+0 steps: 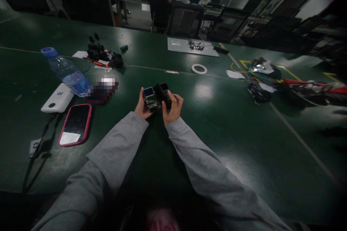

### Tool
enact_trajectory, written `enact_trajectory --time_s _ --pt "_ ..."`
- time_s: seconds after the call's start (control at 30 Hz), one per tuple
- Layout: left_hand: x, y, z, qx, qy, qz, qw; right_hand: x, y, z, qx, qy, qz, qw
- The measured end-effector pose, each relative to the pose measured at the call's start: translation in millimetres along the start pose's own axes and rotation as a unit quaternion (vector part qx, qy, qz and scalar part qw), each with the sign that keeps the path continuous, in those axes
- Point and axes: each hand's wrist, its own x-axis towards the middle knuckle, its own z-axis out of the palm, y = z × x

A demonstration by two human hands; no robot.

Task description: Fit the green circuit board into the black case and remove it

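Head view: left hand [142,107] is gripping a green rectangular circuit board with dark screen [151,103], fingers curled round its edge. Right hand [173,107] is pinching a black, box-shaped, plastic-looking casing [162,93], which is sitting just right of the board, long axes running nearly parallel; contact unclear.

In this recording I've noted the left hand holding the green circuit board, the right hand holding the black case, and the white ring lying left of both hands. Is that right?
Not quite: the head view shows the white ring right of both hands. The left hand holds the green circuit board, the right hand the black case.
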Motion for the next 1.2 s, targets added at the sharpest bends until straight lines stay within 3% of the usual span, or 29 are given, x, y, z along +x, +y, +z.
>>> enact_trajectory --time_s 0.17,0.37,0.6,0.73,0.9,1.03,1.2 --pt "0 1 0.7 -0.072 -0.032 -0.020 0.997 -5 2 4 -0.048 -0.050 -0.015 0.997" --pt "2 3 -1.2 -0.139 -0.027 -0.007 0.990 -10 6 7 -0.108 -0.105 -0.051 0.987" --pt "1 2 -1.2 -0.121 -0.004 -0.012 0.993 -9 5 3 -0.200 -0.090 -0.064 0.974" --pt "0 4 -1.4 -0.129 0.007 -0.012 0.992 -1 14 -4 -0.155 -0.073 -0.082 0.982" --pt "0 6 -1.3 -0.108 -0.024 0.000 0.994 6 30 -14 -0.032 -0.080 0.017 0.996" --pt "2 7 -3.4 -0.104 -0.024 0.001 0.994 4 42 -12 0.069 -0.091 0.138 0.984" --pt "5 7 -9.2 -0.123 -0.014 0.017 0.992 0 69 -3 0.037 -0.117 0.228 0.966"
